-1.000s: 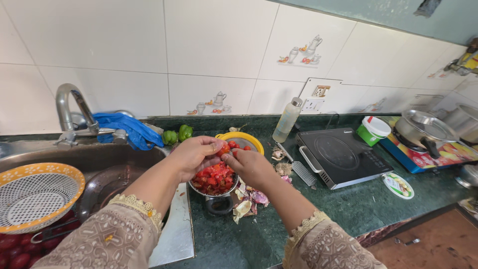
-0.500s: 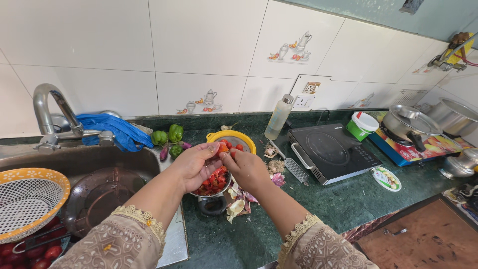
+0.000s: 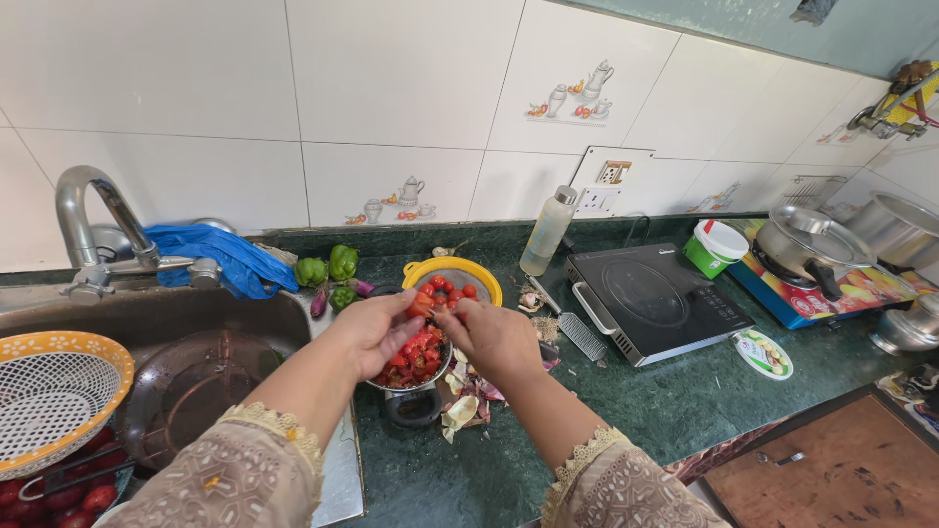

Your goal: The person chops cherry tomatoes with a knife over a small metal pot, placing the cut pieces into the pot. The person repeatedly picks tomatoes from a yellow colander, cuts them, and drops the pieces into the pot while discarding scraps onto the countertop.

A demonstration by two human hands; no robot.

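Both hands met over the steel bowl (image 3: 416, 376) of chopped tomato: left hand (image 3: 377, 332) pinched a tomato piece (image 3: 421, 305), right hand (image 3: 494, 337) curled shut; what it gripped, I couldn't tell. I'd have kept the cut directly above the bowl. Sink edge (image 3: 318, 303) crowded the left, yellow strainer (image 3: 481, 274) sat behind; counter (image 3: 685, 411) offered room right.

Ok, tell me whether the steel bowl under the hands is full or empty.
Partly full: the steel bowl holds chopped red tomato pieces, heaped below its rim.
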